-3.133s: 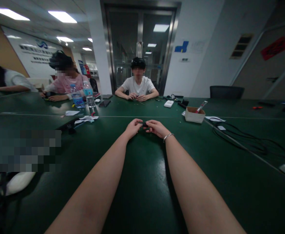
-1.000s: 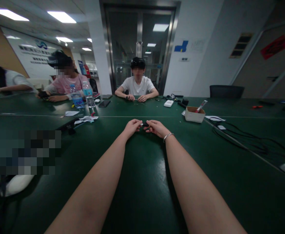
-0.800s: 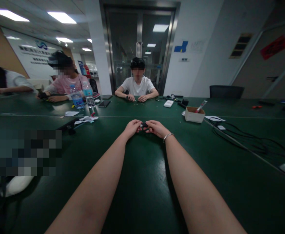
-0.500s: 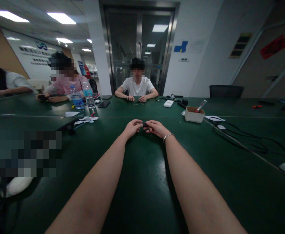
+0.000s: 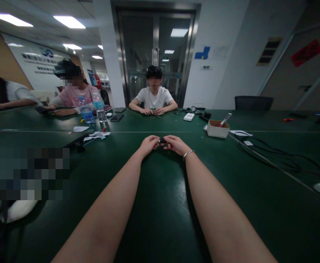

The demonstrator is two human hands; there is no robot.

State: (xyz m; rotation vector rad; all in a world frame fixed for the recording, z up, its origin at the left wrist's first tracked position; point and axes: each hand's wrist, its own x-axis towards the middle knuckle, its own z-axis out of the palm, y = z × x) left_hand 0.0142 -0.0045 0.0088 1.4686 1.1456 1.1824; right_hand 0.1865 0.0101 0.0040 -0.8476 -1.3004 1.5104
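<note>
Between my two hands, over the dark green table (image 5: 160, 204), is a small black object (image 5: 162, 140) with a short light spot at its left end; its exact kind is too small to make out. The fingertips of my left hand (image 5: 149, 144) pinch that left end. My right hand (image 5: 177, 144), below a silver bangle (image 5: 188, 155) on the wrist, grips the right end between thumb and fingers. Parts of the object are hidden behind the fingertips.
An open cardboard box (image 5: 218, 130) with a tube in it stands ahead to the right, near black cables (image 5: 280, 155). Crumpled tissues (image 5: 96, 136), two bottles (image 5: 99, 109) and a phone (image 5: 117, 117) lie or stand left. Several people sit across the table, one (image 5: 154, 96) directly opposite.
The light spot at the black object's left end now shows beside my left fingertips. Both my hands stay in nearly the same place.
</note>
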